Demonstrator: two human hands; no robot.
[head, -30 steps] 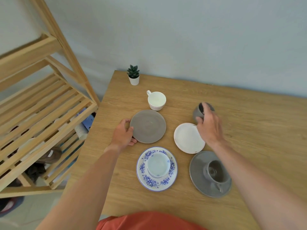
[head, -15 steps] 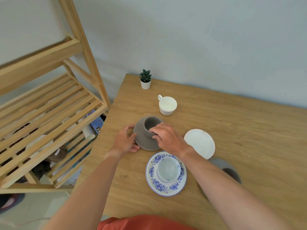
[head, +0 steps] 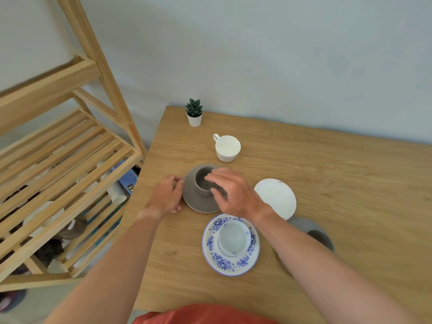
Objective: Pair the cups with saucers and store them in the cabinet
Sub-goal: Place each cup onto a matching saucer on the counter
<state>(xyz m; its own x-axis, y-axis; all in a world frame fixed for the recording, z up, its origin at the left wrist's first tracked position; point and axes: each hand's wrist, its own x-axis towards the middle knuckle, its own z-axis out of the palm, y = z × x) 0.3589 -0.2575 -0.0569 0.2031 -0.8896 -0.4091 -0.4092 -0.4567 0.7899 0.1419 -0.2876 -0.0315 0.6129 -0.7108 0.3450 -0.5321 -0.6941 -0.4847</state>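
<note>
Bystanders: plant, table, lower-shelf clutter.
Small green succulent in a white pot (head: 194,113) stands upright at the far left corner of the light wooden table (head: 327,164), near the pale blue-grey wall (head: 257,54). Stack of white ribbed paper cups (head: 116,192) lies tilted below the slats, beside a blue printed box (head: 128,177).

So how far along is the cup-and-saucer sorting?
Two pairs look set: the blue floral cup on its floral saucer, and a grey cup on a saucer. Both hands, left and right, are at a second grey cup on its grey saucer. The white cup and white saucer lie apart; nothing looks shelved.
</note>
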